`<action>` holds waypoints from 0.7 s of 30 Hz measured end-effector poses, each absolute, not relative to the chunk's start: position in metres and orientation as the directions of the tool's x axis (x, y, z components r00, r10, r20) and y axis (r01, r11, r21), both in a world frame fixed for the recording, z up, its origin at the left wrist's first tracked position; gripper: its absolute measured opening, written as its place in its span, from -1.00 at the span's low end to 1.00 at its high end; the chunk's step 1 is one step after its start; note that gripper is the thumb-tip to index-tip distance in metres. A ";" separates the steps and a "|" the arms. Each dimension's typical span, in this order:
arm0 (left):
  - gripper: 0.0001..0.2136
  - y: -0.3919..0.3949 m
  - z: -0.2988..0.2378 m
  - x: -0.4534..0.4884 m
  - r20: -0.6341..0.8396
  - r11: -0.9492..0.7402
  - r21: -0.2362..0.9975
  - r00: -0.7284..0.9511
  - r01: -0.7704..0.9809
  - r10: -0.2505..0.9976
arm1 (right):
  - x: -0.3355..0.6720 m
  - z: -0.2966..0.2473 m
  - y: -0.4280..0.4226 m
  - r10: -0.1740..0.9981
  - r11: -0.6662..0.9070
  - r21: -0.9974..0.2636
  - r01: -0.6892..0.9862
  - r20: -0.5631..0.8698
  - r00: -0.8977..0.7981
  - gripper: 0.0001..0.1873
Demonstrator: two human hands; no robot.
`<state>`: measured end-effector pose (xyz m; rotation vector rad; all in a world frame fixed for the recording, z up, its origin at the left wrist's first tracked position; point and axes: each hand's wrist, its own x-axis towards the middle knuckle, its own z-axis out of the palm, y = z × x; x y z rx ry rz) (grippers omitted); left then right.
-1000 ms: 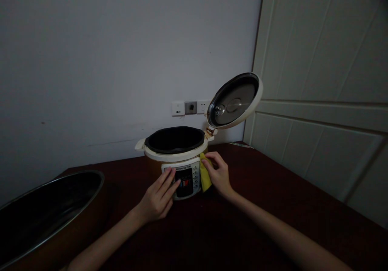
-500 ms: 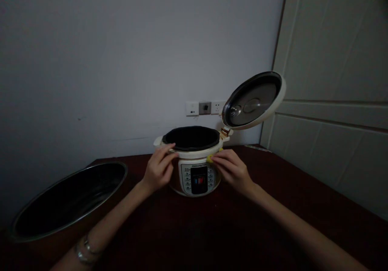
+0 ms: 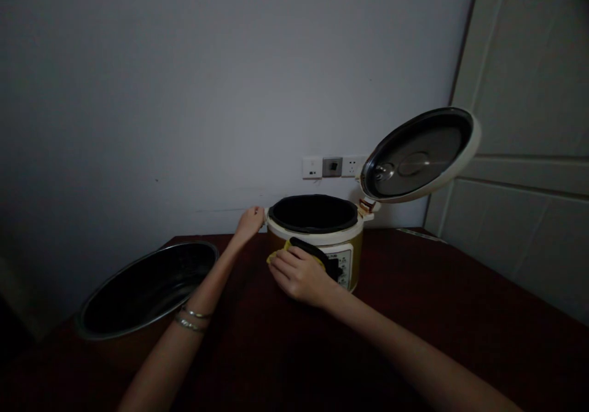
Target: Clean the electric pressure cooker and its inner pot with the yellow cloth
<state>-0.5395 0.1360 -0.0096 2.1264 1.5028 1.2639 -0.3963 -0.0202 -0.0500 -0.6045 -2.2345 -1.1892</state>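
Observation:
A white and gold electric cooker stands on the dark red table, its lid swung up to the right. The dark inside of its opening shows. My left hand is closed around the small handle at the cooker's left side. Against the front wall, left of the control panel, my right hand presses a yellow and black cloth, fingers bent over it. Part of the panel is hidden behind the cloth and hand.
A dark inner pot with a shiny rim sits to the left, partly behind my left forearm. Wall sockets are set behind the cooker. A pale panelled door rises at the right. The table meets the wall at the back.
My left hand has gone from the front rim to the side handle. My right hand has moved left and down across the cooker's front with the cloth. The view has shifted left.

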 end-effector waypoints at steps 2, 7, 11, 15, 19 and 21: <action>-0.68 0.138 -0.010 -0.539 0.461 -0.429 0.622 0.137 0.655 0.877 | -0.381 -0.053 -0.027 0.040 0.535 0.624 0.570 0.655 -0.754 -0.81; -0.69 0.142 -0.013 -0.535 0.453 -0.407 0.604 0.126 0.685 0.883 | -0.322 -0.059 -0.050 0.024 0.575 0.591 0.566 0.679 -0.734 -0.70; -0.67 0.145 -0.018 -0.530 0.449 -0.369 0.631 0.067 0.683 0.891 | -0.298 -0.060 -0.056 0.086 0.606 0.514 0.607 0.717 -0.692 -0.71; -0.66 0.145 -0.024 -0.525 0.459 -0.346 0.670 -0.001 0.657 0.888 | -0.322 -0.051 -0.047 0.106 0.618 0.376 0.691 0.830 -0.547 -0.72; -0.67 0.143 -0.026 -0.524 0.476 -0.355 0.686 -0.023 0.636 0.879 | -0.365 -0.048 -0.033 0.085 0.553 0.451 0.700 0.806 -0.586 -0.78; -0.67 0.143 -0.026 -0.524 0.482 -0.359 0.689 -0.029 0.629 0.876 | -0.378 -0.057 -0.027 0.091 0.517 0.533 0.670 0.745 -0.661 -0.81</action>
